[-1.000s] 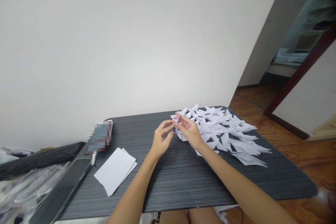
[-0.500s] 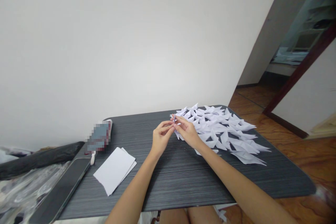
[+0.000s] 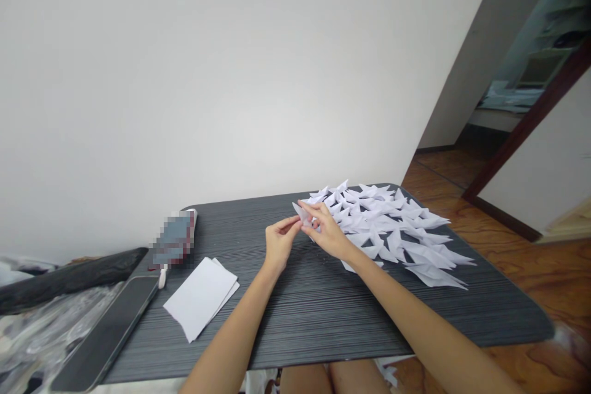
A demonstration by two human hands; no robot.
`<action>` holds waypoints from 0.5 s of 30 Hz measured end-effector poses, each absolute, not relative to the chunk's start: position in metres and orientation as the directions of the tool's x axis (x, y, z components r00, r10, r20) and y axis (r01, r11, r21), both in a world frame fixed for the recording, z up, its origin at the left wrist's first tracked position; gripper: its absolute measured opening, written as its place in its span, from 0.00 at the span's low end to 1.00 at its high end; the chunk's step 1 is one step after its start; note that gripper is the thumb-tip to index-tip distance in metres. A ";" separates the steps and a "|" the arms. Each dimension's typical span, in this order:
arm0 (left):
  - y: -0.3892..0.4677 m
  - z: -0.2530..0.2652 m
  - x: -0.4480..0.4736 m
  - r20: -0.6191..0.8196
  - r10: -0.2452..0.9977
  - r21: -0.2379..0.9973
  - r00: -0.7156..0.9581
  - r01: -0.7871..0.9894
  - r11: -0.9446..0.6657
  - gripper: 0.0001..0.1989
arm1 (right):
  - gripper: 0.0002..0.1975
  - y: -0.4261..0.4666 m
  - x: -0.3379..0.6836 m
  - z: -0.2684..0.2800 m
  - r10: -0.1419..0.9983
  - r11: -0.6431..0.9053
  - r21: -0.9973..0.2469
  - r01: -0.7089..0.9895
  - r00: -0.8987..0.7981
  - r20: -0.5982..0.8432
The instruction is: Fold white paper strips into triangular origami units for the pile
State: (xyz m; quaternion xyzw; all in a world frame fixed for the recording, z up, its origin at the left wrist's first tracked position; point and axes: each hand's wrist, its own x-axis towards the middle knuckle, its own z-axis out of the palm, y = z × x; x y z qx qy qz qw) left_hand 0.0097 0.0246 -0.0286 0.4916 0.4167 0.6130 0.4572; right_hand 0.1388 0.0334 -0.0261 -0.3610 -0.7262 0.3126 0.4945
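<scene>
A small piece of folded white paper [image 3: 301,212] is held up between my two hands above the table. My left hand [image 3: 279,242] pinches its lower left edge with thumb and fingertips. My right hand [image 3: 329,235] grips it from the right, the forefinger lying along its upper edge. Part of the paper is hidden behind the fingers. Just behind and to the right of my hands, many folded white paper boats [image 3: 369,209] lie spread over the table, some overlapping.
On the dark wood-grain table [image 3: 318,320], a small stack of white paper sheets [image 3: 203,298] lies to the left. A phone [image 3: 108,332] rests at the left edge, near a pixelated device [image 3: 173,243] with a white plug [image 3: 163,276]. The wall [image 3: 258,74] stands behind.
The folded paper has turned, so its pale flat face and pointed tip now show instead of a thin edge. My left hand has shifted slightly left.
</scene>
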 end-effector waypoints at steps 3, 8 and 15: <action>0.024 -0.028 0.010 0.157 0.982 0.958 -0.104 -0.224 -0.177 0.15 | 0.27 0.034 0.140 -0.025 0.830 0.546 -0.811 0.211 -0.264 0.491; 0.023 -0.028 0.010 0.138 0.984 0.955 -0.111 -0.248 -0.162 0.14 | 0.26 0.036 0.141 -0.024 0.847 0.498 -0.865 0.059 -0.249 0.470; 0.025 -0.030 0.008 0.189 0.974 0.966 -0.124 -0.153 -0.207 0.13 | 0.26 0.034 0.142 -0.020 0.860 0.471 -0.881 0.042 -0.246 0.448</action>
